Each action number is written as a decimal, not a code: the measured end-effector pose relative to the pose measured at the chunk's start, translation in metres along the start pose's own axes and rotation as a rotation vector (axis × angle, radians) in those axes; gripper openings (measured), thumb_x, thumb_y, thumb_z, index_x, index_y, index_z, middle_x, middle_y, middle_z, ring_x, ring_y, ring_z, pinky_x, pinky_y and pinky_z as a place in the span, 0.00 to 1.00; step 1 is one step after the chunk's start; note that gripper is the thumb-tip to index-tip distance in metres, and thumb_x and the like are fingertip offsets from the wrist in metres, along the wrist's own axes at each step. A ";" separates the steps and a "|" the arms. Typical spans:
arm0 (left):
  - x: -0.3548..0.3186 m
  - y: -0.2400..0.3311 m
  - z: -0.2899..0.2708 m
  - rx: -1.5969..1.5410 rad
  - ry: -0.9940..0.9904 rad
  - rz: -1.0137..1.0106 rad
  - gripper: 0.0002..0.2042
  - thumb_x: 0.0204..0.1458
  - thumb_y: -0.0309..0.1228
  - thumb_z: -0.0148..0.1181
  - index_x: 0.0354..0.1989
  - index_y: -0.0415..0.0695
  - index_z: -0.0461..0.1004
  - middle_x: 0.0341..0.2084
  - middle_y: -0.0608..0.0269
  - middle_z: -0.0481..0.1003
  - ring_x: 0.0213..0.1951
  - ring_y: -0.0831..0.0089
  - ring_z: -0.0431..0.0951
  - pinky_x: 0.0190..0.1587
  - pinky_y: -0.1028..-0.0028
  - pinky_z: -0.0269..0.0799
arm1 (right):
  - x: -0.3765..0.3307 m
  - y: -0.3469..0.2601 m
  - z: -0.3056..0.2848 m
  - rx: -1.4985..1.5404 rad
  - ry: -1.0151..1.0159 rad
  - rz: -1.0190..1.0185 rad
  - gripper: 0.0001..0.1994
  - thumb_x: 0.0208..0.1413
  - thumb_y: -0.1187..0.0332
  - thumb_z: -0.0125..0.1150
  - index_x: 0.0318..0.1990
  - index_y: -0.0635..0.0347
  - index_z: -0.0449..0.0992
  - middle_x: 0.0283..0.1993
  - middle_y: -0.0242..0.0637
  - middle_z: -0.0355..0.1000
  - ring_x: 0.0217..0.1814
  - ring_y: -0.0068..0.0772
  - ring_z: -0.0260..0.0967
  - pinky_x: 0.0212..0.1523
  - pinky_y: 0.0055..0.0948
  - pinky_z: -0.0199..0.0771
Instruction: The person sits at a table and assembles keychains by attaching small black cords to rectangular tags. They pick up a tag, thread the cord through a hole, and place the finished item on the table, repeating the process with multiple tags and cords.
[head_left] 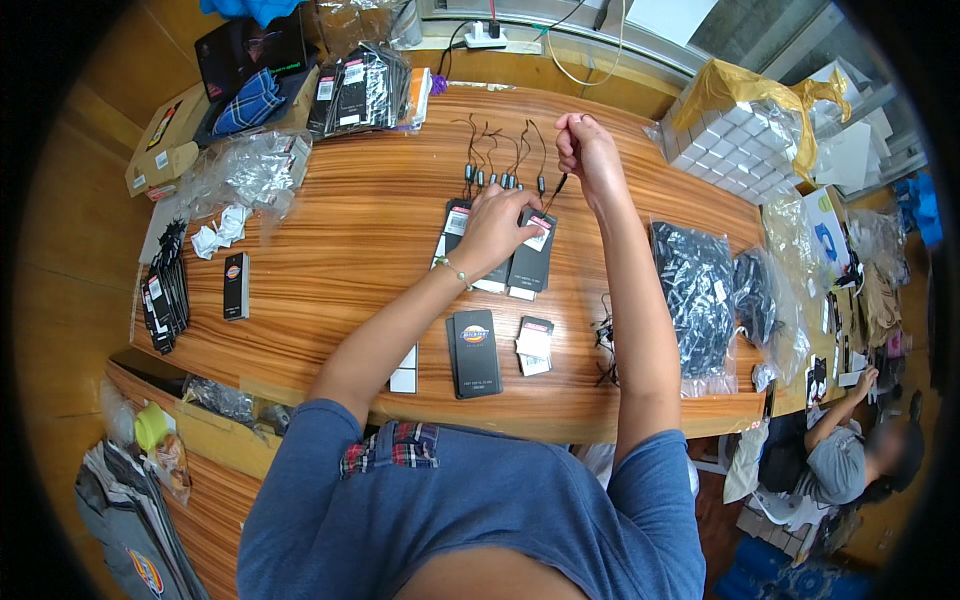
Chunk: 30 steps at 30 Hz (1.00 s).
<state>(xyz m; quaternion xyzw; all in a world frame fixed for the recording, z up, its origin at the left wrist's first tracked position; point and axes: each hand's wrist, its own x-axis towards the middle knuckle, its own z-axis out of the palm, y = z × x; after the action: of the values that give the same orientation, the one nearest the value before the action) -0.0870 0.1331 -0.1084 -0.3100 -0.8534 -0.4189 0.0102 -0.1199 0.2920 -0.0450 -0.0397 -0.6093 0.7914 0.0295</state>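
My left hand [492, 228] presses down on a row of black hang tags [530, 262] laid side by side on the wooden table [350, 230]. My right hand [588, 150] is raised just beyond them, pinching a thin black string loop [556, 186] with a small plastic end. Several more black string loops [500, 155] lie in a row on the table ahead of the tags. Closer to me lie a single black tag [474, 352] and a small stack of tags [535, 344].
A clear bag of black strings [697, 300] lies at the right. Tag stacks [165, 300], crumpled plastic bags [245, 165] and packed tags [360, 88] sit left and at the back. A bag of white boxes [745, 135] is far right. Another person [850, 450] sits lower right.
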 end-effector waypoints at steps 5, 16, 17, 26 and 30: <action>0.000 -0.007 -0.003 0.251 0.023 0.050 0.14 0.36 0.35 0.66 0.33 0.45 0.75 0.37 0.63 0.69 0.43 0.63 0.63 0.49 0.66 0.57 | 0.027 0.015 -0.007 -0.115 -0.029 0.072 0.12 0.60 0.64 0.39 0.29 0.57 0.67 0.17 0.27 0.60 0.15 0.19 0.53 0.18 0.19 0.55; -0.064 -0.004 -0.053 0.109 0.141 -0.013 0.13 0.43 0.36 0.62 0.37 0.45 0.74 0.40 0.62 0.68 0.46 0.63 0.63 0.50 0.67 0.58 | 0.077 0.057 -0.019 -0.530 -0.135 0.218 0.13 0.58 0.63 0.45 0.27 0.57 0.72 0.21 0.26 0.66 0.21 0.16 0.59 0.22 0.19 0.56; -0.076 -0.007 -0.060 0.118 0.172 -0.022 0.12 0.44 0.36 0.61 0.36 0.45 0.74 0.39 0.63 0.68 0.45 0.63 0.63 0.50 0.68 0.58 | 0.080 0.061 -0.019 -0.576 -0.131 0.202 0.12 0.57 0.64 0.46 0.27 0.58 0.73 0.21 0.26 0.66 0.20 0.16 0.58 0.22 0.19 0.56; -0.145 -0.030 -0.100 -0.009 0.156 -0.209 0.13 0.43 0.32 0.62 0.37 0.42 0.73 0.38 0.60 0.70 0.44 0.62 0.65 0.50 0.68 0.58 | 0.102 0.071 -0.028 -0.483 0.127 0.193 0.08 0.53 0.67 0.52 0.39 0.58 0.71 0.28 0.34 0.68 0.20 0.24 0.63 0.20 0.23 0.63; -0.155 -0.018 -0.109 0.035 -0.004 -0.194 0.18 0.42 0.34 0.63 0.42 0.41 0.70 0.41 0.58 0.68 0.47 0.61 0.63 0.51 0.68 0.58 | 0.074 0.070 -0.048 -0.789 0.212 -0.071 0.10 0.52 0.69 0.54 0.39 0.64 0.71 0.30 0.37 0.71 0.28 0.27 0.68 0.29 0.25 0.67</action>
<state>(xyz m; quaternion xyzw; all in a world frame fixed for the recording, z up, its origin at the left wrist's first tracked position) 0.0026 -0.0342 -0.0932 -0.2265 -0.8867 -0.4021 -0.0268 -0.1892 0.3273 -0.1269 -0.1081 -0.8606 0.4871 0.1021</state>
